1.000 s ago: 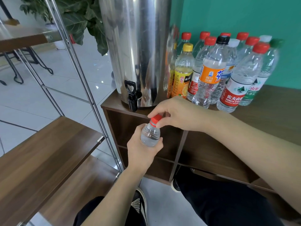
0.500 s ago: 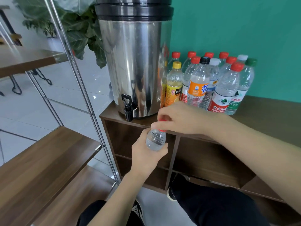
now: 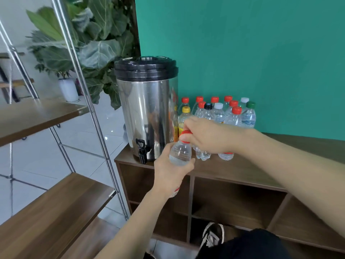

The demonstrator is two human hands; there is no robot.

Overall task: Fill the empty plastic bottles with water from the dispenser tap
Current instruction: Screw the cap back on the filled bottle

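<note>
Bottles: 13 total. 12 standing bottles (image 3: 248,116) on the worktop (image 3: 242,165), 1 held bottle (image 3: 180,153). Standing ones by cap colour:
- 7 red (image 3: 237,110)
- 2 white (image 3: 218,105)
- 1 yellow (image 3: 186,109)
- 1 black (image 3: 208,106)
- 1 green (image 3: 250,104)

The held one has a red cap (image 3: 184,135), so 8 red caps overall.

Hands: 2, left hand (image 3: 168,171) and right hand (image 3: 209,135).

Dispenser (image 3: 147,109): 1, with 1 tap (image 3: 142,151) and 1 black lid (image 3: 145,69).

Wooden shelf boards (image 3: 56,204) on the rack at left: 3 showing.

Leafy plant (image 3: 97,51): 1. White pot (image 3: 68,89): 1.

Shoe (image 3: 212,235): 1 plainly seen.
</note>
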